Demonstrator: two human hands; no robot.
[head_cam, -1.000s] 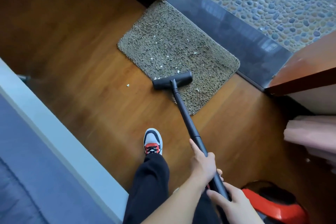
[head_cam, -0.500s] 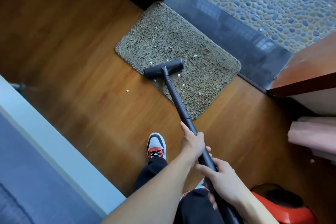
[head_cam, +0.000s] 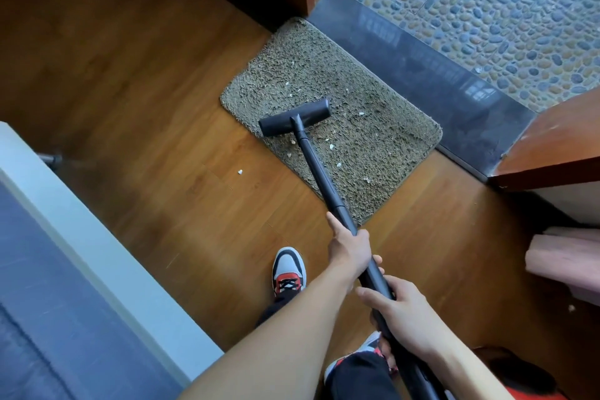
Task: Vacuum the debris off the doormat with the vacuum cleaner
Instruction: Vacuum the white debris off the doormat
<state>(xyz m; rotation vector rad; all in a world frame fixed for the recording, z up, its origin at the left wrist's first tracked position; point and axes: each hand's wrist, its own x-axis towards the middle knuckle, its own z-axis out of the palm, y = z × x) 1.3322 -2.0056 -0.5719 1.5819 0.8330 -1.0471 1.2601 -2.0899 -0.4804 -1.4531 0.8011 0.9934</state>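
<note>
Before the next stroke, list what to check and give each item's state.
1. Left hand grips the wand: ok.
2. Right hand grips the wand nearer the body: ok.
3. Nozzle sits on the mat: ok.
4. Mat free of debris: not ok; white bits lie on both sides of the nozzle.
5. Floor beside the mat clean: not ok; one scrap lies there.
6. Suction running: cannot tell.
</note>
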